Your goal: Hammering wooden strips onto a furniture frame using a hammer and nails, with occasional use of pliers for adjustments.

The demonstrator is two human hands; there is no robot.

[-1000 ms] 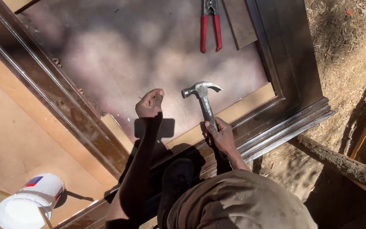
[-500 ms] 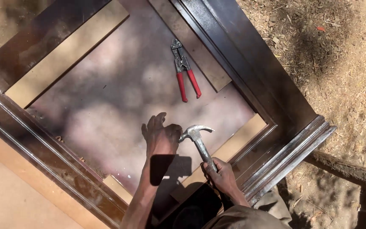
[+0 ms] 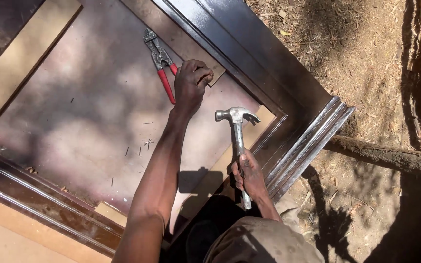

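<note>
- Now the left hand (image 3: 191, 83) has reached up the panel (image 3: 84, 122) from beside the hammer head, its fingers curled and closing on the red-handled pliers (image 3: 162, 65) near the panel's far edge.
- The right hand (image 3: 249, 175) stays wrapped around the claw hammer (image 3: 237, 131), head lifted over the panel's near right corner by the dark frame (image 3: 298, 122).
- Judging by this, hammering is paused.

Sunlit bare dirt ground (image 3: 366, 73) with wood chips, rough log (image 3: 391, 156), dappled shade
</note>
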